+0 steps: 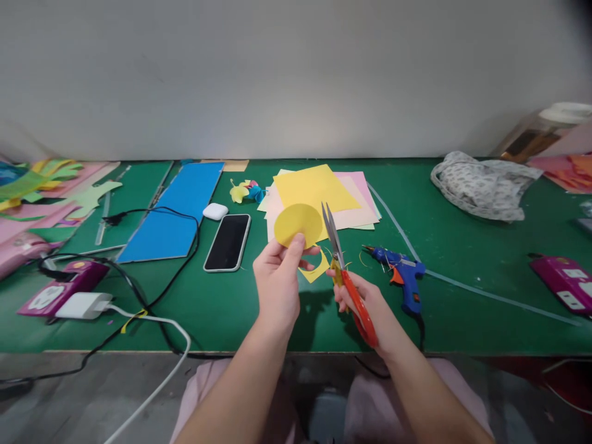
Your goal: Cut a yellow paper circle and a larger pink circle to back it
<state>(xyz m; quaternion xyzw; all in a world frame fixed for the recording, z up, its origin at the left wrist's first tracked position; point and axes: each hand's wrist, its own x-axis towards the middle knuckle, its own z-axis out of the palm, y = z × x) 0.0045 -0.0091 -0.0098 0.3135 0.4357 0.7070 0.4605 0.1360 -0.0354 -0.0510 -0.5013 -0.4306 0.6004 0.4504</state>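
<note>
Over the desk: a green desk (222, 308) ran along a pale wall, seen from a camera on the person's head, looking down past both forearms
Left hand: the left hand (277, 280) was raised above the desk's near edge, thumb and fingers (296, 245) pressed together on the lower rim of a yellow paper circle (298, 224)
Right hand: the right hand (363, 302) was closed round the orange handles of a pair of scissors (345, 277), whose blades pointed up and away, slightly parted, just right of the circle
Step in hand: trimming looked nearly done, since the circle appeared fully round and free of its sheet; a curved yellow offcut (315, 269) sat just below it, between the hands
Next move: any further snip would, in my judgement, call for turning the circle with the left fingers to feed its edge into the blades
Nearby: a stack of yellow and pink paper (342, 191) lay behind the hands, a blue glue gun (403, 274) to the right, a phone (228, 242) and a blue sheet (178, 209) to the left
Hard to tell: whether the offcut lay on the desk or hung from a hand was unclear; the right fingers were partly hidden by the handles; the far-right objects were cut off by the frame
</note>
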